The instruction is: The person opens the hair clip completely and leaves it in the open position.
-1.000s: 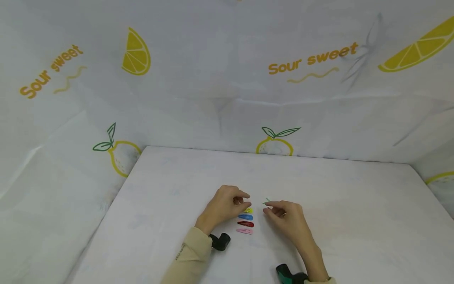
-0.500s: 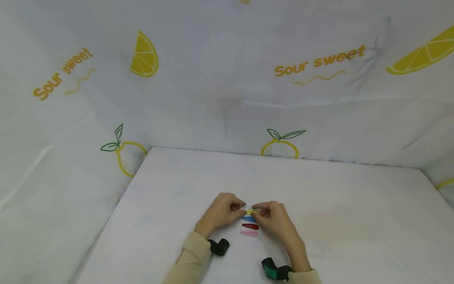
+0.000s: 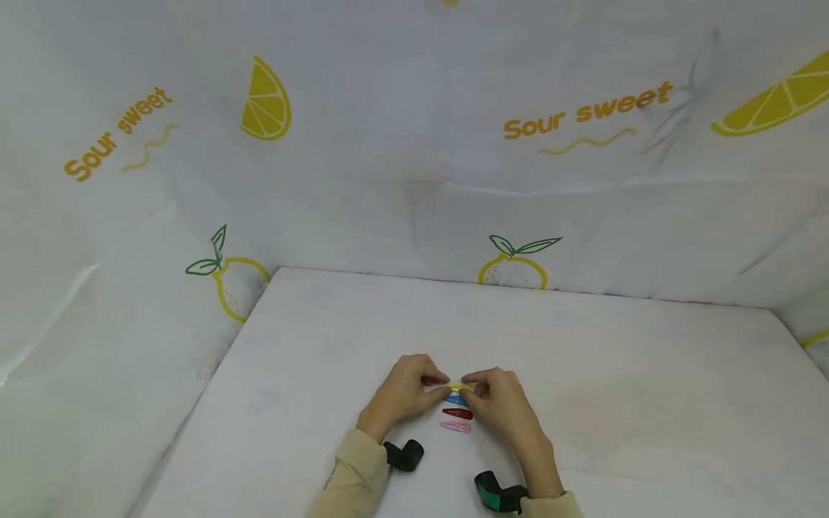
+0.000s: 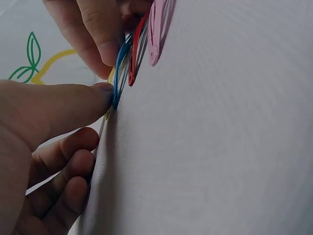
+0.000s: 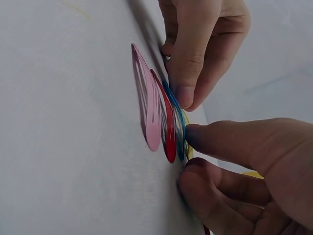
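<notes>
Head: left hand (image 3: 403, 394) faces right hand (image 3: 504, 404) across clips (image 3: 458, 414).

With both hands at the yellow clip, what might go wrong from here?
1. The blue clip lies right beside the thumbs of the left hand and right hand; a small slip could push it out of the row.
2. The yellow clip is thin and sits at the fingertips, so it might twist or skid.
3. In the head view, fingers cover part of the yellow clip, so a crooked placement might go unnoticed.
</notes>
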{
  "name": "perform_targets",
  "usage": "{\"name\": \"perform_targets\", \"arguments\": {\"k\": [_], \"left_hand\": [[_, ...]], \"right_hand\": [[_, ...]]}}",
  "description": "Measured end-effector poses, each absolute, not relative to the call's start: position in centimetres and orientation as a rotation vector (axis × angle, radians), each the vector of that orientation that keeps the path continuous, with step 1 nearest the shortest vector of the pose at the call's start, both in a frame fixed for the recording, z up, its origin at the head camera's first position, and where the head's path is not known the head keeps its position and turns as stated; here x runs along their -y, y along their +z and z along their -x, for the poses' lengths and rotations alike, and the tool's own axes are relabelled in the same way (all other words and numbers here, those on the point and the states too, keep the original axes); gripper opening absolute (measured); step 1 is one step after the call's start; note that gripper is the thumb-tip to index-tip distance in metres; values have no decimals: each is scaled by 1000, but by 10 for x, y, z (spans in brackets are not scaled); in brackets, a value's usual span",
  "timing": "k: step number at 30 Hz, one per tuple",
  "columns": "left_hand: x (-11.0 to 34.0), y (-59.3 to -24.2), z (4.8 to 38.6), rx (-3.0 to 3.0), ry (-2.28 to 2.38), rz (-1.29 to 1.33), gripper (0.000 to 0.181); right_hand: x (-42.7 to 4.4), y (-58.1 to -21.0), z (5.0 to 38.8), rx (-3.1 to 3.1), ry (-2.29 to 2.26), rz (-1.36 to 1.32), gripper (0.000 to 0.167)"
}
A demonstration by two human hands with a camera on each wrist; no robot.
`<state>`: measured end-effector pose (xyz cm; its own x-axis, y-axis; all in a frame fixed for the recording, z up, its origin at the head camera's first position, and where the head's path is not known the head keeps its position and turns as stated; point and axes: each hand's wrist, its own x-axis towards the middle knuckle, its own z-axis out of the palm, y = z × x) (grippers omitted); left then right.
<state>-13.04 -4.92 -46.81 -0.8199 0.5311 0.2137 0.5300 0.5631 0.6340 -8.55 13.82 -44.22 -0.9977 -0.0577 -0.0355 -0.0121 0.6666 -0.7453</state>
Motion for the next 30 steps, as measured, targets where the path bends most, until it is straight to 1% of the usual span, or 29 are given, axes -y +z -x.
{"name": "perform_targets", "arguments": {"k": [11, 17, 27, 30], "left_hand": [[48, -469, 128, -2746, 1135, -894, 14], [45, -469, 129, -2757, 1115, -896, 11], [44, -463, 128, -2766, 1086, -938, 12], [45, -463, 128, -2783, 1091, -958, 12]], "right_hand": [[-136, -444, 87, -2842, -1205, 67, 12], [-136, -442, 87, -2844, -1200, 80, 11], [-137, -442, 86, -2819, -1207, 86, 19], [-138, -441, 87, -2817, -1210, 102, 19]]}}
